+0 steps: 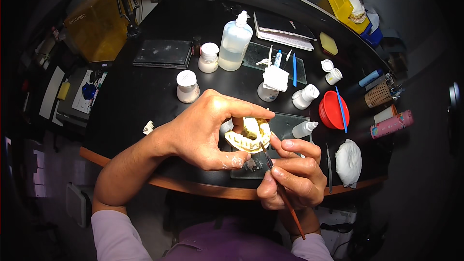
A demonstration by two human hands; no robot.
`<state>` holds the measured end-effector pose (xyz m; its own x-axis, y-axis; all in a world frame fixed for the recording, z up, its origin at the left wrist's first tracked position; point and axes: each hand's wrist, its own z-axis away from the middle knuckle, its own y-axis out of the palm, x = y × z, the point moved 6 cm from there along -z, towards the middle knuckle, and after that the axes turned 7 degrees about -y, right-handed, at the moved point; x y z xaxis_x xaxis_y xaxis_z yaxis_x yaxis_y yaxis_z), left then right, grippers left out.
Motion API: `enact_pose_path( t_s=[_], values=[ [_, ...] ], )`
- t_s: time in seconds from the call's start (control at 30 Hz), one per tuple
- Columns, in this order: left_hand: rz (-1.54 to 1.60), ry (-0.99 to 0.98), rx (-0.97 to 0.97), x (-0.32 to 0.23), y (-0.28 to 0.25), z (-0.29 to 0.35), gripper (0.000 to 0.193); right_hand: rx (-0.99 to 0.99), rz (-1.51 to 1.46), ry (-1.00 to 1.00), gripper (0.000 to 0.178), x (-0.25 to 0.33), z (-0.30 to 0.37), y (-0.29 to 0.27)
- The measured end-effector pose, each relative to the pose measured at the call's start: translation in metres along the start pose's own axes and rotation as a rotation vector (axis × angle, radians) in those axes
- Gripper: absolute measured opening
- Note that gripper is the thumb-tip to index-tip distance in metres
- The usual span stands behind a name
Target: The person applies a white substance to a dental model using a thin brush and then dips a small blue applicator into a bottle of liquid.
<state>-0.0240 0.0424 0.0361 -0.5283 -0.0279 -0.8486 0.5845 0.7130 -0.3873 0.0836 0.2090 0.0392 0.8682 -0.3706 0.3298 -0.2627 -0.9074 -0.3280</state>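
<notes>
Between the thumb and fingers of my left hand (pixel 208 133) is a pale yellow dental cast (pixel 241 141), its row of teeth facing me. White residue marks that thumb. My right hand (pixel 297 174) grips a thin brush (pixel 288 203) with a reddish-brown handle, whose dark tip touches or nearly touches the near right side of the cast. Below both hands lies a glass slab (pixel 285 122), partly hidden by them. On it, at the right, is a small white dropper bottle (pixel 304 129). A greyish smear (pixel 252 165) shows on the slab beneath the cast.
Behind my hands stand white-capped powder jars (pixel 188 87) and a large clear squeeze bottle (pixel 235 43). To the right are a red bowl (pixel 333 110) with a blue stick (pixel 341 108) across it, a white cloth bundle (pixel 348 163) and a slim metal tool (pixel 329 166). The wooden table edge (pixel 203 188) runs near me.
</notes>
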Motion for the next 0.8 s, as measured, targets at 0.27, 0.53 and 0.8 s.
enact_pose_path(
  t_s=[0.27, 0.53, 0.8],
  values=[
    [-0.001, -0.017, 0.012, 0.0018, 0.0004, -0.0001, 0.075, 0.014, 0.004, -0.005, 0.029, 0.0015, -0.0022, 0.0006],
    [-0.002, -0.032, 0.015, 0.002, 0.0009, 0.0005, 0.074, 0.015, 0.012, -0.013, 0.028, 0.0044, -0.0036, 0.001],
    [-0.003, -0.019, 0.01, 0.0031, 0.0007, -0.0006, 0.074, 0.01, 0.024, -0.008, 0.029, 0.0025, -0.0034, 0.0009]
  ],
)
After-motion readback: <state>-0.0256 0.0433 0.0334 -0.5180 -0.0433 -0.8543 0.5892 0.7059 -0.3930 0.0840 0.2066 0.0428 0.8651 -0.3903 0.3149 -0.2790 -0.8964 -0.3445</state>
